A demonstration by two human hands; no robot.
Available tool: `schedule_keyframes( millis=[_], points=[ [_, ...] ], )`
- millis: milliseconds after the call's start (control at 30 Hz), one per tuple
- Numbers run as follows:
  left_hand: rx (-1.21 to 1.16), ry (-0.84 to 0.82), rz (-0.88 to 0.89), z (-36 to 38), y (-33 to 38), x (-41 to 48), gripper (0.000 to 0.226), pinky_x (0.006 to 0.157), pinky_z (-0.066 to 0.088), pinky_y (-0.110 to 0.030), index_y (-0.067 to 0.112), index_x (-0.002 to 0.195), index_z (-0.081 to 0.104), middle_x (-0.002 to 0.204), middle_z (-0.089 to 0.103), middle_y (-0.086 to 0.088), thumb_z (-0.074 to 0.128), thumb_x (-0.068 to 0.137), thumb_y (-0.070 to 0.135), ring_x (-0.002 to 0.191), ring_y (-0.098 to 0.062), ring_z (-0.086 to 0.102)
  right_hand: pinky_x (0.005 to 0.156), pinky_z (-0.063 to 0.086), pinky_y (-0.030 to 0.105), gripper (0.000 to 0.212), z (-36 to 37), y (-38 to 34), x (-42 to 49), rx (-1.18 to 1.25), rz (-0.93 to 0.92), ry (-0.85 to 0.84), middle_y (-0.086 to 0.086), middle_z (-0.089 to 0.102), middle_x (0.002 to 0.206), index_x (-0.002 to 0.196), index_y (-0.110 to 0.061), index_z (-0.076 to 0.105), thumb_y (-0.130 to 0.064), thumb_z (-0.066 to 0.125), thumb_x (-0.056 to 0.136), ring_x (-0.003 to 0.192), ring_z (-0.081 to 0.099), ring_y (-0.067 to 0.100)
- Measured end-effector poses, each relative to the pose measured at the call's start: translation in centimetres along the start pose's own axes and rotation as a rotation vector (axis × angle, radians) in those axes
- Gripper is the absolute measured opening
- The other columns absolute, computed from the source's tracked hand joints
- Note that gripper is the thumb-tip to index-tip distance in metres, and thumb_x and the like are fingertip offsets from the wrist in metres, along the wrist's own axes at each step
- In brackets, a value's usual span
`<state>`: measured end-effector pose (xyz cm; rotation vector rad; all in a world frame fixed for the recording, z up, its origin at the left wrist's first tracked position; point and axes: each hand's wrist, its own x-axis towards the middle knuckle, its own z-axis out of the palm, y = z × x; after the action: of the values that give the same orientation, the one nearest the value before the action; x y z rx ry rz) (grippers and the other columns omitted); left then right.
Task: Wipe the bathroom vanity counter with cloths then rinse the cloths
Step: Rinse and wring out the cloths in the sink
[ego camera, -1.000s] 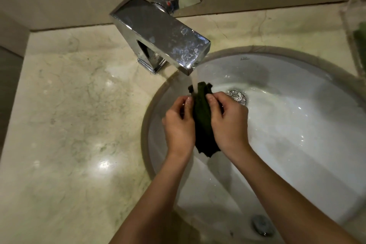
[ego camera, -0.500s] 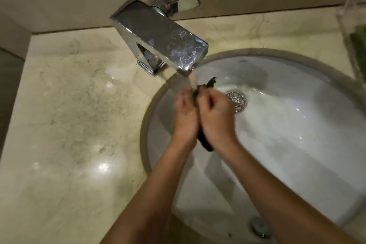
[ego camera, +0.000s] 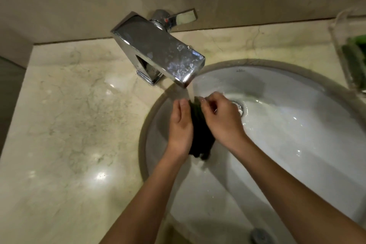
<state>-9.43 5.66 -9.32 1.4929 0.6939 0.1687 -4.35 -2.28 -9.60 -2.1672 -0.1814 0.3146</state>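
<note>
- Directly under the faucet [ego camera: 158,51] spout, the dark cloth [ego camera: 200,132] hangs bunched into a strip over the sink [ego camera: 297,125]. Its long axis runs from the water stream [ego camera: 191,93] at its top end back toward the person.
- The right hand [ego camera: 221,121], on the drain [ego camera: 238,107] side of the spout, has curled fingers pinching the cloth's upper end just where the water lands.
- The left hand [ego camera: 181,127], on the counter [ego camera: 69,125] side of the spout, lies against the cloth's other flank with its fingers nearly straight. It is blurred, so I cannot tell whether it clasps the cloth or only presses it.
- The cloth sits sandwiched between the two palms, its lower end dangling free below both wrists, farther from the spout.
- Judging by this, rinsing is under way. The next rub or squeeze would likely run along that long axis, and both hands look equally near the cloth.
</note>
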Motion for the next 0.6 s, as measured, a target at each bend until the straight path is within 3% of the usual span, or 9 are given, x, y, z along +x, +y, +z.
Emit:
schedule_keyframes(
  millis=[133,200,300,367,433,500,600],
  points=[
    [-0.051,0.033,0.061,-0.7,-0.2,0.7,0.023,0.065,0.041,-0.020,0.016,0.085,0.047,0.073,0.046,0.001,0.037,0.100,0.028,0.066,-0.006,0.045,0.061,0.043,0.016,0.012,-1.9,-0.8,0.6,0.200,-0.021,0.011,-0.002,0.058,0.082,0.098,-0.018,0.057,-0.022,0.062,0.087,0.068,0.054,0.006],
    [-0.001,0.010,0.170,-0.7,0.0,0.8,0.018,0.067,0.041,-0.022,0.018,0.084,0.046,0.074,0.047,0.002,0.041,0.100,0.026,0.067,-0.006,0.044,0.067,0.050,0.024,0.020,-3.0,-2.1,1.3,0.320,-0.096,0.021,-0.005,0.056,0.089,0.107,-0.022,0.056,-0.013,0.059,0.090,0.075,0.055,0.007],
    [0.069,-0.007,0.253,-0.7,0.5,1.2,0.010,0.068,0.039,-0.013,0.025,0.085,0.047,0.077,0.050,0.005,0.042,0.092,0.029,0.069,0.001,0.044,0.077,0.053,0.039,0.037,-4.5,-4.4,3.7,0.437,-0.188,-0.032,-0.006,0.053,0.100,0.122,-0.032,0.047,-0.012,0.054,0.091,0.085,0.055,0.018],
    [0.080,0.016,0.247,-0.9,0.5,1.4,0.009,0.070,0.039,-0.014,0.028,0.084,0.048,0.082,0.053,-0.003,0.041,0.090,0.031,0.074,-0.002,0.046,0.076,0.051,0.038,0.044,-5.0,-6.1,5.2,0.447,-0.248,-0.080,-0.003,0.052,0.106,0.129,-0.031,0.043,-0.010,0.052,0.092,0.082,0.053,0.024],
    [0.106,0.021,0.237,-1.0,0.1,1.4,0.012,0.073,0.039,-0.017,0.026,0.084,0.049,0.087,0.054,-0.011,0.041,0.090,0.032,0.078,-0.006,0.047,0.071,0.050,0.034,0.042,-5.2,-7.3,6.2,0.441,-0.289,-0.115,0.001,0.052,0.108,0.128,-0.024,0.046,-0.003,0.049,0.092,0.085,0.055,0.036],
    [0.133,0.005,0.224,-1.1,-0.3,1.1,0.014,0.072,0.037,-0.013,0.024,0.083,0.050,0.087,0.049,-0.008,0.042,0.093,0.031,0.076,-0.003,0.045,0.068,0.048,0.031,0.038,-5.1,-7.8,6.6,0.469,-0.276,-0.115,0.003,0.054,0.106,0.120,-0.022,0.052,0.002,0.046,0.091,0.089,0.055,0.040],
    [0.150,0.012,0.203,-1.2,-0.7,0.7,0.020,0.069,0.034,-0.013,0.031,0.075,0.045,0.084,0.041,-0.002,0.043,0.093,0.039,0.073,-0.005,0.041,0.065,0.047,0.024,0.042,-4.9,-7.9,6.4,0.518,-0.250,-0.091,0.002,0.054,0.098,0.111,-0.021,0.056,0.010,0.041,0.088,0.080,0.053,0.027]
  ],
)
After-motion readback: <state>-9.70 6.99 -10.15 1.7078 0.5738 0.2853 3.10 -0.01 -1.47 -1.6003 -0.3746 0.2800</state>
